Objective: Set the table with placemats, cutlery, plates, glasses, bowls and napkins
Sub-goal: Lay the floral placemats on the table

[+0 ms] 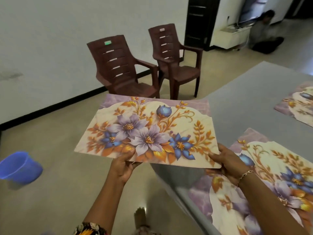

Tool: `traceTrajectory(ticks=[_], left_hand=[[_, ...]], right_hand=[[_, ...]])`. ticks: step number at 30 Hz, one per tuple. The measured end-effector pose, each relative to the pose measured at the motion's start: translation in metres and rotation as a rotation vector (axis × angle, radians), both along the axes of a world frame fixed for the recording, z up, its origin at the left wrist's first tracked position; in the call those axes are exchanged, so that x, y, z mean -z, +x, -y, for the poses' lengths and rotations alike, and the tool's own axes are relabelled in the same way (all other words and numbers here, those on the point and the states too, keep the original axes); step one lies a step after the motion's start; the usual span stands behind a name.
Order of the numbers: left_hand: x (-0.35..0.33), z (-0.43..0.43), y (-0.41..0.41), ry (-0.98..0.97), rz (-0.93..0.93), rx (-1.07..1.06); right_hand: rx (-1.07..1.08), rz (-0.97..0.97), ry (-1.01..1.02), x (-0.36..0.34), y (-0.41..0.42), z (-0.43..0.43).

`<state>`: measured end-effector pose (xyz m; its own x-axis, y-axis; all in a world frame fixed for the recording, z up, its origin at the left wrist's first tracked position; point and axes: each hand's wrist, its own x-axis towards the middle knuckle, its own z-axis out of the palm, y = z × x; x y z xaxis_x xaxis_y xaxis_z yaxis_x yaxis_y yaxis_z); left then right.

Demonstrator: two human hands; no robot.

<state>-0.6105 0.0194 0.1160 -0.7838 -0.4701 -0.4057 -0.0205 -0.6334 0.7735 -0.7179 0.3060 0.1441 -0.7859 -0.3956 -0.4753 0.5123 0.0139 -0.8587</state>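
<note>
I hold a floral placemat [149, 131] flat in the air, partly over the floor and partly over the near left corner of the grey table [240, 102]. My left hand [124, 166] grips its near edge left of centre. My right hand [228, 164], with a bracelet on the wrist, grips its near right corner. A second floral placemat [271, 180] lies on the table under my right forearm. A third placemat [299, 104] lies at the table's far right, cut off by the frame edge.
Two brown plastic armchairs [128, 68] stand side by side against the white wall, beyond the held mat. A blue bucket [20, 167] sits on the tiled floor at the left. A person sits on the floor far back right [265, 33], near a dark door frame [199, 21].
</note>
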Motion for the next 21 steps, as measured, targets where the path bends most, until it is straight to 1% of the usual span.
traceTrajectory(ticks=[5,14,17,21], left_hand=[[0.004,0.052,-0.07,0.01,-0.01,0.136],[0.005,0.193,-0.188,-0.075,0.063,0.444],[0.008,0.222,-0.216,-0.071,0.082,0.487],[0.011,0.243,-0.253,-0.06,0.048,0.558]], right_hand=[[0.108,0.018,-0.029,0.006,-0.042,0.044],[0.339,0.074,-0.009,0.022,-0.094,0.171],[0.386,0.087,-0.045,0.023,-0.105,0.198],[0.454,0.061,-0.056,0.024,-0.12,0.216]])
